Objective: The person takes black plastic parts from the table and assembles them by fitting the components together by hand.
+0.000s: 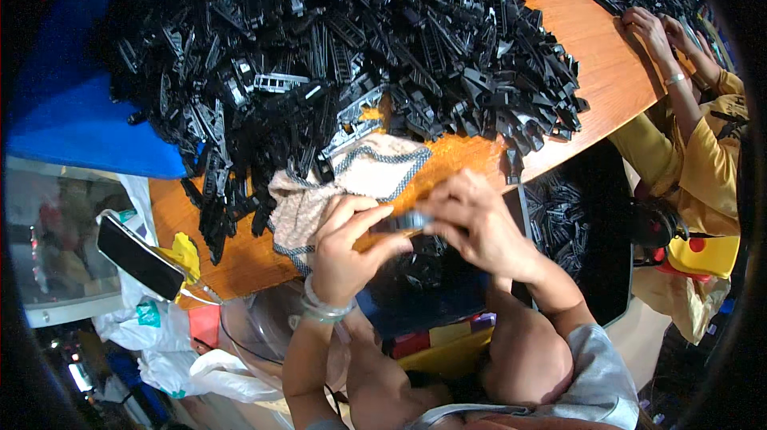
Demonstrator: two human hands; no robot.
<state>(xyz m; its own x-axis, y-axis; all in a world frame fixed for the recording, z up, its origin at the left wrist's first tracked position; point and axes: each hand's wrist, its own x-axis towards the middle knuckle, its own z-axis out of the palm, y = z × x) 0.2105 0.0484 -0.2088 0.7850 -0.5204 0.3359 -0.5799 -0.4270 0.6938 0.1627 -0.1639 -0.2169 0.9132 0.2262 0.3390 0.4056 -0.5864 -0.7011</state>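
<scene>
Near the table's front edge, a small dark plastic part [409,221] is held between my two hands, blurred by motion. My left hand [343,242], with bangles on its wrist, pinches its left end between thumb and fingers. Closed on the other end is my right hand [479,226], its fingertips smeared. A crumpled pale cloth with a dark checked border [375,166] lies just beyond them. Behind the cloth rises a big heap of black plastic parts [383,55], many of them ribbed and ladder-like.
The heap covers much of the wooden table [615,71]. At left are a blue sheet [88,126] and a phone [140,258] over a yellow item. A dark bin of parts [559,218] stands right of my right hand. Further right, a co-worker's hands [651,31] touch another pile.
</scene>
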